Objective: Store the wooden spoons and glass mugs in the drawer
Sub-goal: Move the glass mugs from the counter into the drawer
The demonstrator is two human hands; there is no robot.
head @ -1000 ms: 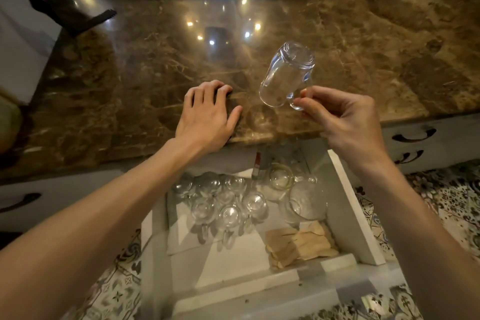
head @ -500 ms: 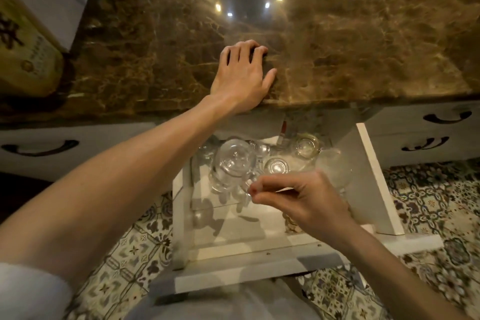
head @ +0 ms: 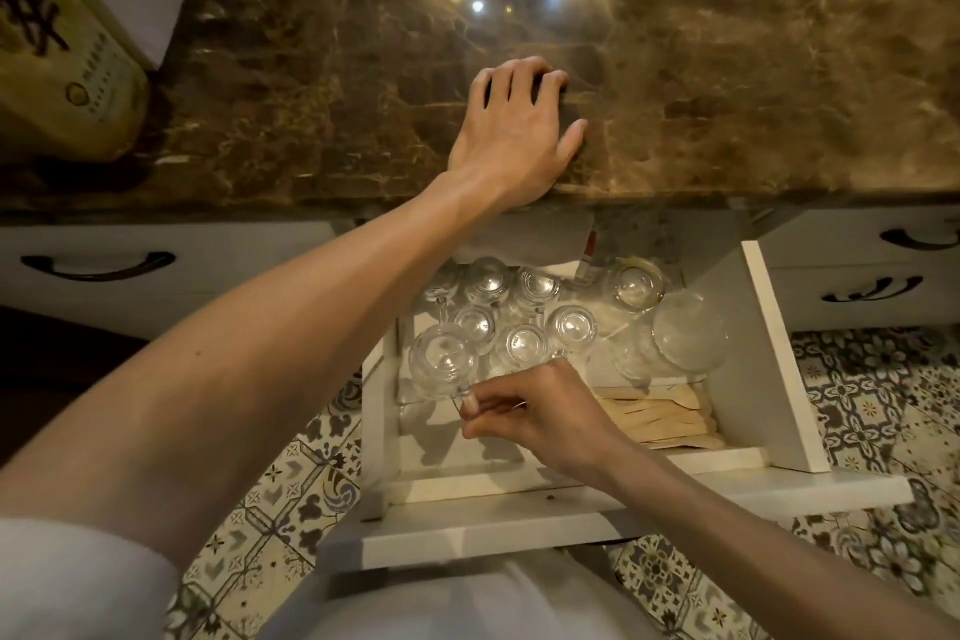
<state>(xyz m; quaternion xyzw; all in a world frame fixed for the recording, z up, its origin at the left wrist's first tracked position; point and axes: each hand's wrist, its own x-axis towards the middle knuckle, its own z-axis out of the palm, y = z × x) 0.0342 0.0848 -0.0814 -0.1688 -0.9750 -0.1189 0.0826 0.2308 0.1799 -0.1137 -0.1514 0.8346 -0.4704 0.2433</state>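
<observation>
The white drawer [head: 779, 369] stands pulled out below the brown marble counter [head: 727, 94]. Inside it several clear glass mugs [head: 524, 343] stand upside down in rows at the back left. My right hand [head: 540, 411] pinches the handle of one glass mug [head: 441, 364] at the front left of the group, bottom up, low inside the drawer. Wooden spoons [head: 660, 416] lie flat in a pile at the drawer's front right, partly hidden by my right hand. My left hand [head: 514, 130] rests flat on the counter edge, fingers apart.
A clear glass bowl or lid [head: 691, 338] lies at the drawer's right. A yellow printed package [head: 57, 57] sits on the counter's left. Closed white drawers with dark handles [head: 98, 265] flank the open drawer. Patterned floor tiles [head: 872, 405] lie below.
My right hand brought the glass mug down from above the counter into the drawer, beside the other mugs. The view tilted down and closer. My left hand stayed on the counter edge.
</observation>
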